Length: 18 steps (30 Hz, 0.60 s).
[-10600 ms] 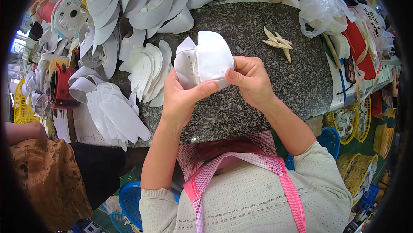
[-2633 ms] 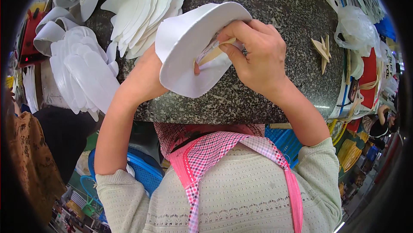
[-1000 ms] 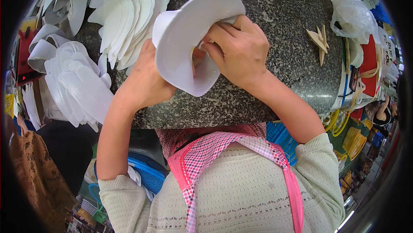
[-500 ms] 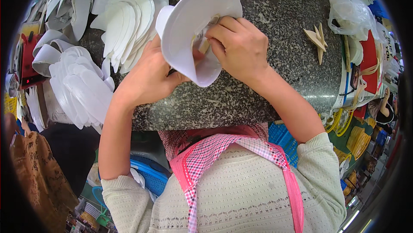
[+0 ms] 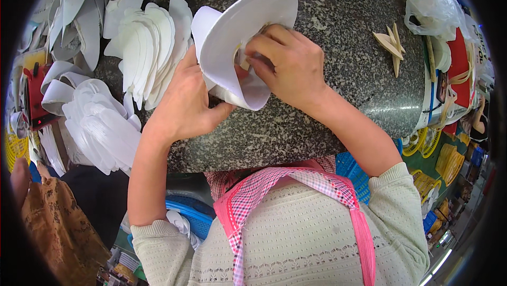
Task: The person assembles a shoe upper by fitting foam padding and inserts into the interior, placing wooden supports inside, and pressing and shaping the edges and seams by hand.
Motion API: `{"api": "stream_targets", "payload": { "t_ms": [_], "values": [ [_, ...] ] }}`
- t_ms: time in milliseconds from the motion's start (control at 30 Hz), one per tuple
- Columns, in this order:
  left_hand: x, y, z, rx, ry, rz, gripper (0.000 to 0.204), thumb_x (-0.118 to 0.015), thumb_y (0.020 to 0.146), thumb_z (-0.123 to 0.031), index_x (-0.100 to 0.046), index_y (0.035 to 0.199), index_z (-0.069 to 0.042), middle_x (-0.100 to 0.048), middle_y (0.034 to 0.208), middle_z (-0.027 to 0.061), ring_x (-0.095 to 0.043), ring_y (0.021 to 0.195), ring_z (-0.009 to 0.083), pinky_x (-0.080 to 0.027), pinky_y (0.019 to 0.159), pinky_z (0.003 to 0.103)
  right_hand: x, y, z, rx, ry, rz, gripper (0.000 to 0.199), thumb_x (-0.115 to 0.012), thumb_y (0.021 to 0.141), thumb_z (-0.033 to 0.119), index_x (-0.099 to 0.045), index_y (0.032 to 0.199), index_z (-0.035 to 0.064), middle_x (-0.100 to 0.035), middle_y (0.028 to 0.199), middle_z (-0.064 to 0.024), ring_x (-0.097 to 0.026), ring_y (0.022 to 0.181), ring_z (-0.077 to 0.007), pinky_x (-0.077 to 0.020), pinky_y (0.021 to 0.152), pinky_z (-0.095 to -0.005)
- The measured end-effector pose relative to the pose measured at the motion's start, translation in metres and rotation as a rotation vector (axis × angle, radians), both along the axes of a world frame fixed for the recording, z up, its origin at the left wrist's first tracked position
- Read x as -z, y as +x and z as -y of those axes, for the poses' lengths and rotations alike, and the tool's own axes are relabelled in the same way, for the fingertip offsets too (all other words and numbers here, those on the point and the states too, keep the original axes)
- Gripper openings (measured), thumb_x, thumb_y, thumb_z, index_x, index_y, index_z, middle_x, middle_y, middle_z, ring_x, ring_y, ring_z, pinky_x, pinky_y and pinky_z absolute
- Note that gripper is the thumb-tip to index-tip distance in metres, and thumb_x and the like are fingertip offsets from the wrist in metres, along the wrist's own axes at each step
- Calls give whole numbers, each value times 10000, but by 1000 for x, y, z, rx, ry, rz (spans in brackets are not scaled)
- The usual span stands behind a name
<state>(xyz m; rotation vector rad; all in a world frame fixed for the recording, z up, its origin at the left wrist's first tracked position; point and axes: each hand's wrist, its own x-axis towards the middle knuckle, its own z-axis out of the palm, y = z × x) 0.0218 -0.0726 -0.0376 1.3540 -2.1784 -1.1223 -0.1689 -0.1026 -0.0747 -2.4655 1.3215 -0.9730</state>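
Over the stone bench, a white curved piece with a flared rim (image 5: 266, 7), which looks like a shoe upper, is held up and tilted. My left hand (image 5: 185, 104) grips it from the left, most fingers hidden behind it; a fingertip shows in its hollow. My right hand (image 5: 293, 64) reaches into that hollow with thumb and fingers pinched together. A small pale strip (image 5: 245, 63) lies by the right thumb; whether the pinch holds it is unclear. Beside the left hand are a stack of white sole-shaped sheets (image 5: 150, 48) and a translucent white pile of similar pieces (image 5: 100, 122).
The speckled stone bench (image 5: 343, 111) ends near my pink checked apron (image 5: 232, 212). Pointed wooden sticks (image 5: 393, 48) and a clear plastic bag (image 5: 430, 3) are on the right. A red device (image 5: 37, 93) stands far left. Blue baskets (image 5: 193, 214) sit below; another person's brown sleeve (image 5: 63, 222) is lower left.
The whole view has shifted slightly, so the bench sits lower. My right fingers have moved a little within the hollow, while the left hand keeps its grip on the white piece.
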Motion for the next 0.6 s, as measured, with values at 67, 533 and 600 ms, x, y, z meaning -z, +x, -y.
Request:
{"api": "stream_targets", "payload": {
  "t_ms": [67, 533, 600],
  "values": [
    [-1, 0, 0, 1, 2, 20, 417, -661, 583, -113, -639, 997, -72, -590, 1084, 142, -428, 1126, 375, -324, 1004, 415, 5, -2, 1, -38, -47, 23, 116, -688, 632, 170, -624, 724, 135, -573, 827, -8, -590, 701, -193, -503, 523, -311],
    [-2, -5, -12, -63, -38, 49, 383, -654, 609, -46, -639, 991, -65, -609, 1052, 129, -471, 1097, 343, -400, 926, 401, -19, -40, 10, -347, 572, 406, 170, -613, 731, 18, -669, 891, 28, -599, 861, -110, -591, 751, -216, -475, 660, -298],
    [4, -3, -13, -83, -27, -105, 306, -650, 617, -5, -631, 920, -48, -630, 991, 111, -526, 1023, 313, -419, 888, 383, -17, -38, -3, -368, 363, 390, 158, -639, 716, 58, -662, 871, 39, -595, 828, -101, -589, 751, -231, -475, 650, -317]
  ]
}}
